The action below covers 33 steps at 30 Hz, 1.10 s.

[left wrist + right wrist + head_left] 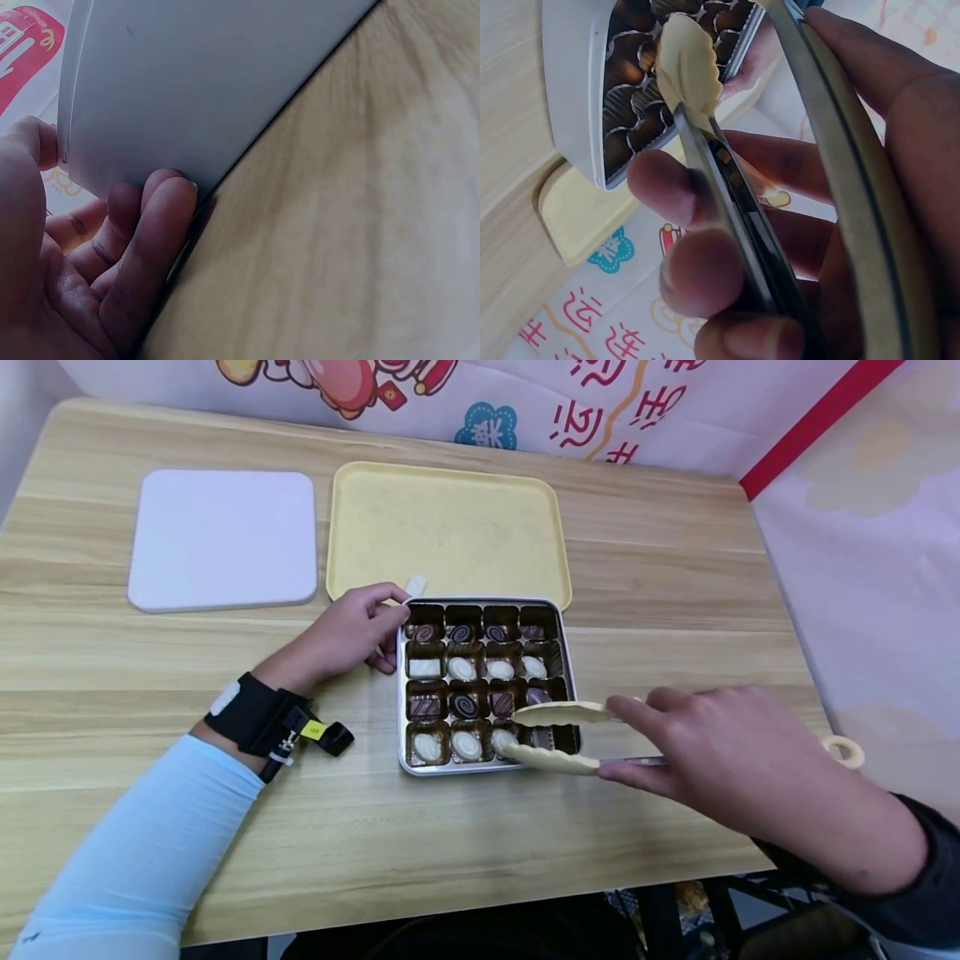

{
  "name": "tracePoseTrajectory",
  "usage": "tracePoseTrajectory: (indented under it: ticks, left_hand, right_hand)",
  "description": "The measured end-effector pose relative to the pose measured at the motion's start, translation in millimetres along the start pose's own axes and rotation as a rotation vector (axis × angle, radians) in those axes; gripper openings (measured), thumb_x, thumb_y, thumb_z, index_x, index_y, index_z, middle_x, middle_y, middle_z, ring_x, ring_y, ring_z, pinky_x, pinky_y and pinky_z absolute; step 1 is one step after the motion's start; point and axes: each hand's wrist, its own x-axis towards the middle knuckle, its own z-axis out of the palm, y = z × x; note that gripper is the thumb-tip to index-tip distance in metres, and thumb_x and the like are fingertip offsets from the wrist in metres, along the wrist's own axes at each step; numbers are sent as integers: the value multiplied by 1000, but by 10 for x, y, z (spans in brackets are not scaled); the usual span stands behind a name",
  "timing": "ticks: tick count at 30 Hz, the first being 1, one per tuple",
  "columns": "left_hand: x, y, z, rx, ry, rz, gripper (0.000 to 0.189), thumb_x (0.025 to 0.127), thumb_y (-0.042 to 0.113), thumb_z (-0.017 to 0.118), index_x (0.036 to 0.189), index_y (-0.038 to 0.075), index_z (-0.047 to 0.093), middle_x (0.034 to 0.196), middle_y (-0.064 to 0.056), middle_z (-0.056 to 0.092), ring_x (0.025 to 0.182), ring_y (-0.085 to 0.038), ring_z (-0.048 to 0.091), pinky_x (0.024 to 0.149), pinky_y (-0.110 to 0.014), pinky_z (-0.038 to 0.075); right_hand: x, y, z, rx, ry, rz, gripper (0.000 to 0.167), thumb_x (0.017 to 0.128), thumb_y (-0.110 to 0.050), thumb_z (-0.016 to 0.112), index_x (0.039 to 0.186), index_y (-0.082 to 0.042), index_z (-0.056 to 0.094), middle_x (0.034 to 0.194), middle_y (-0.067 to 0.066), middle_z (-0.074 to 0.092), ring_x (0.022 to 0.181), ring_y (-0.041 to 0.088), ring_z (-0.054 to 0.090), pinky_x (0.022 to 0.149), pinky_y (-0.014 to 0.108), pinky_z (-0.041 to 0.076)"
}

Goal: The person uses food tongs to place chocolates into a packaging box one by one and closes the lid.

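Observation:
A square metal box (402, 702) of chocolates lies on the table, its gold tray divided into compartments. Dark swirled, striped and white chocolates (467, 745) sit in them. My left hand (341, 631) grips the box's far left corner; in the left wrist view the thumb is at the rim and fingertips lie against the grey side wall (187, 82). My right hand (727, 752) holds cream-tipped tongs (558, 713) with their arms spread. The tips hover over the box's near right compartments, partly hiding chocolates there. No chocolate is visibly between the tips in the right wrist view (690, 67).
Behind the box lies a yellow tray (450, 527), its near edge partly hidden by the box. A white board (225, 539) lies to its left. A printed sheet (675, 410) hangs behind the wooden table (315, 843).

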Motion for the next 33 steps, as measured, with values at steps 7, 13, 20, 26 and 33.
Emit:
tracePoseTrajectory:
  ticks: [7, 13, 20, 26, 33]
  left_hand:
    - [-21, -12, -37, -20, -6, -8, 25, 105, 28, 49, 119, 10, 59, 71, -14, 61, 64, -29, 67, 63, -45, 64]
    - [-50, -49, -60, -33, -31, -5, 27, 105, 26, 52, 125, 9, 60, 72, -16, 63, 64, -30, 68, 63, -46, 64]
    - [-66, -85, -59, -27, -38, 22, 25, 103, 24, 54, 122, 8, 61, 72, -14, 62, 67, -29, 67, 62, -45, 64]
    - [-54, -73, -52, -12, -66, 58, 22, 102, 20, 56, 114, 3, 61, 70, -14, 62, 65, -28, 66, 60, -44, 64]
    - [-33, -82, -48, -6, -76, 61, 22, 102, 20, 56, 114, 3, 61, 71, -15, 63, 63, -29, 67, 60, -43, 64]
  right_hand:
    - [284, 47, -107, 36, 174, 12, 60, 91, -61, 61, 125, -12, 67, 82, 9, 72, 45, 13, 50, 37, 22, 32]
    - [832, 157, -200, -14, 224, 30, 54, 91, -52, 68, 124, -10, 65, 80, 11, 69, 48, 20, 53, 38, 28, 33]
    - [1564, 256, -104, -93, 147, -69, 51, 90, -55, 68, 103, -6, 62, 71, 8, 60, 51, 21, 48, 40, 30, 35]
    - [1888, 305, -94, -164, 42, -107, 57, 88, -59, 68, 115, -9, 66, 79, 11, 66, 55, 23, 51, 43, 32, 37]
    - [2049, 274, -4, -186, 54, -151, 59, 86, -60, 70, 113, -8, 66, 81, 13, 66, 57, 26, 55, 44, 38, 44]
